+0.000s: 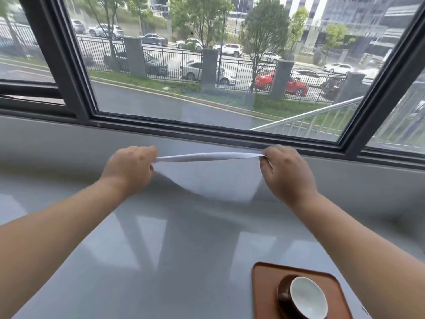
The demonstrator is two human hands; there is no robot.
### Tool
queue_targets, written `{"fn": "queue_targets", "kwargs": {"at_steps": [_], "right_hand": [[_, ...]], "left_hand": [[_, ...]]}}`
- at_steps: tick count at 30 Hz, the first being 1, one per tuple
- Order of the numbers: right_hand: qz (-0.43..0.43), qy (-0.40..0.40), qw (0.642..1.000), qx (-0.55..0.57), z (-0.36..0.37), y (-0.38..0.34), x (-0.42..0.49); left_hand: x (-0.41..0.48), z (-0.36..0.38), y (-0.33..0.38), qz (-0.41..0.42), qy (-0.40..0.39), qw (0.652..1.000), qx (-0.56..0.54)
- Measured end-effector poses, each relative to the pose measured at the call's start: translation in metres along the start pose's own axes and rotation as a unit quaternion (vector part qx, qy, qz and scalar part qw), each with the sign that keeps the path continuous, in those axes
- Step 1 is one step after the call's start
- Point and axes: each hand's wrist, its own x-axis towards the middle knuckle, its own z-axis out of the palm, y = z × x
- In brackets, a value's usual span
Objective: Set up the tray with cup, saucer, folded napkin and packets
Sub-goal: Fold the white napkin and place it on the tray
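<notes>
I hold a white napkin (208, 173) stretched in the air above the far part of the table. My left hand (130, 168) pinches its left top corner and my right hand (286, 171) pinches its right top corner. The cloth hangs down between them, blurred. At the bottom right lies a brown tray (264, 286). On it stands a dark brown saucer (283, 295) with a pale cup (308, 297) in it, its inside facing up. No packets are in view.
The grey glossy table (161, 249) runs up to a grey window sill (69, 139). Behind it is a dark-framed window (76, 65) onto a street with parked cars. The tray's right part is hidden under my right forearm.
</notes>
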Motion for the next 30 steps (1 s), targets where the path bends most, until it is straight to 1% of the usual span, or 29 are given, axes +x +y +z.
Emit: {"fn": "queue_targets", "kwargs": {"at_steps": [2,5,6,8,9,11,13,16,20,23,24,25,27,29,30], "right_hand": [[-0.010,-0.017,1.000,-0.012,0.005,0.001,-0.024],[-0.011,-0.064,0.998,-0.014,0.021,0.000,-0.075],[-0.011,-0.082,0.996,-0.011,0.028,-0.001,-0.095],[-0.004,-0.129,0.992,-0.002,0.043,-0.006,-0.137],[0.001,-0.157,0.988,0.001,0.052,-0.009,-0.158],[0.002,-0.216,0.976,-0.002,0.066,-0.013,-0.197],[-0.009,-0.264,0.964,-0.004,0.078,-0.018,-0.231],[-0.034,-0.324,0.945,0.002,0.088,-0.026,-0.272],[-0.075,-0.392,0.917,-0.007,0.096,-0.035,-0.305],[-0.098,-0.436,0.894,-0.026,0.096,-0.042,-0.318],[-0.099,-0.450,0.887,-0.038,0.096,-0.044,-0.321],[-0.094,-0.465,0.879,-0.045,0.096,-0.046,-0.324],[-0.070,-0.482,0.871,-0.056,0.096,-0.050,-0.328],[-0.068,-0.472,0.878,-0.047,0.094,-0.053,-0.326],[-0.045,-0.472,0.880,-0.020,0.093,-0.055,-0.324]], "left_hand": [[-0.021,0.010,0.000,0.027,-0.018,0.999,0.003],[-0.064,0.032,0.002,0.064,-0.058,0.996,-0.030],[-0.080,0.042,0.003,0.066,-0.086,0.993,-0.044],[-0.117,0.064,0.004,0.041,-0.179,0.980,-0.075],[-0.136,0.076,0.004,0.025,-0.227,0.969,-0.090],[-0.173,0.095,0.005,0.012,-0.298,0.948,-0.111],[-0.208,0.108,0.006,0.023,-0.360,0.927,-0.106],[-0.252,0.120,0.007,0.052,-0.446,0.891,-0.061],[-0.290,0.126,0.005,0.072,-0.531,0.844,-0.013],[-0.308,0.125,0.000,0.071,-0.595,0.800,-0.016],[-0.312,0.125,0.000,0.065,-0.609,0.790,-0.022],[-0.315,0.124,-0.001,0.057,-0.614,0.787,-0.029],[-0.318,0.123,-0.002,0.039,-0.606,0.794,-0.042],[-0.316,0.120,-0.005,0.021,-0.600,0.798,-0.056],[-0.315,0.119,-0.007,0.012,-0.601,0.796,-0.068]]}}
